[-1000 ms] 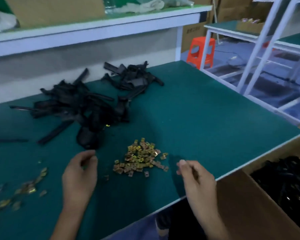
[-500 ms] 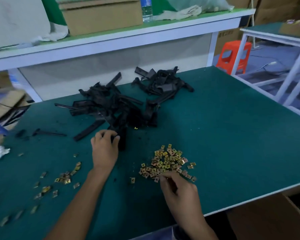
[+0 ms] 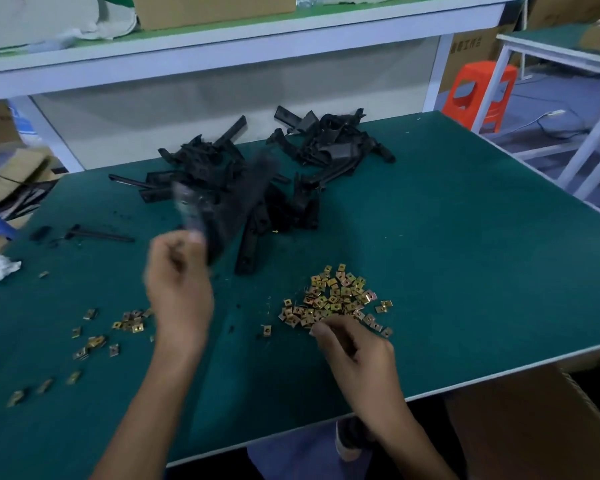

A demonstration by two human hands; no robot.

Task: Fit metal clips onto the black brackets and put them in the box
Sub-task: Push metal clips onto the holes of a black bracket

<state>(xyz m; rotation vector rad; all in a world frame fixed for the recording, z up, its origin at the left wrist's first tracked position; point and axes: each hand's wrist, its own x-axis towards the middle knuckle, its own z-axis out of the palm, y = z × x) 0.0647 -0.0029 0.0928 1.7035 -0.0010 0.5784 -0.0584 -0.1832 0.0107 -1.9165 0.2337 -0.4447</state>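
A: What is different now from a moment before?

B: One second ago both hands were low in the frame with nothing in them. Then the left one went to the pile of black brackets [image 3: 219, 168] in the upper middle. Now the left hand [image 3: 179, 289] is raised above the green table [image 3: 465, 254]. Its fingers are closed around one bracket [image 3: 222, 209], which is lifted off the pile and very blurred.

A: And the other hand?

B: The right hand [image 3: 355, 348] is at the near edge of the heap of metal clips [image 3: 336, 296], right of centre, as it was half a second ago. Its fingertips [image 3: 317, 330] are curled and touch the heap. Whether a clip is already pinched between them, I cannot tell; it is too small.

A: So what does this mean for the task?

B: I think a new round has started: the bracket is taken and the clip is being chosen. No clip sits on this bracket yet, as far as the blur lets me see. The next step should be to bring both hands together and push the clip on.

A: Where is the box [image 3: 520, 420]?

B: Only its brown wall shows, in the lower right corner below the table edge. Its inside is hidden. More loose clips [image 3: 129, 323] lie scattered at the lower left.
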